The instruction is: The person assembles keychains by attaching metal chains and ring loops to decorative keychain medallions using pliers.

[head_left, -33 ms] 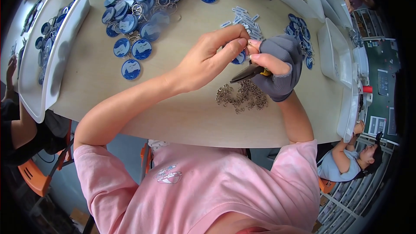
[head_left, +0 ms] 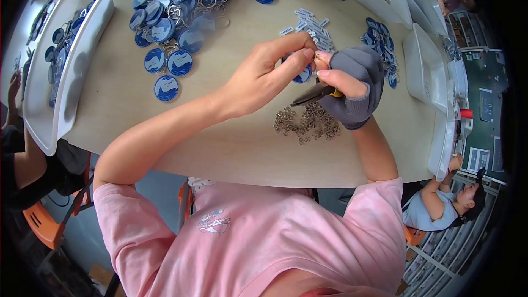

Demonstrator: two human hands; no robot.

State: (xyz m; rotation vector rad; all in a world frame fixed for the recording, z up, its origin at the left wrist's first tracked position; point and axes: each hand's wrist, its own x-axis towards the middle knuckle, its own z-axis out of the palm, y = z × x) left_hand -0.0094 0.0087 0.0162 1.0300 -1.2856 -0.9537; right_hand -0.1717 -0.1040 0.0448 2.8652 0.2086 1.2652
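Observation:
My left hand [head_left: 269, 71] is bare, with thumb and forefinger pinched together. A round blue keychain [head_left: 302, 74] shows just below these fingertips and seems to hang from them, partly covered by the hand. Across from it, my right hand [head_left: 355, 85] wears a grey glove that leaves the fingertips bare. It is closed round pliers [head_left: 312, 94] with dark jaws and a bit of yellow on the handle, the jaws pointing left. The right fingertips meet the left ones at a tiny metal piece, too small to make out. Beneath the pliers lies a heap of small metal rings [head_left: 308, 124].
Blue round keychains [head_left: 190, 0] are piled at the far left. Small white tags [head_left: 313, 25] lie beyond my hands, with more blue keychains [head_left: 380, 44] to their right. White trays [head_left: 426, 66] line the right side; another tray [head_left: 69, 99] stands left. People sit at both sides.

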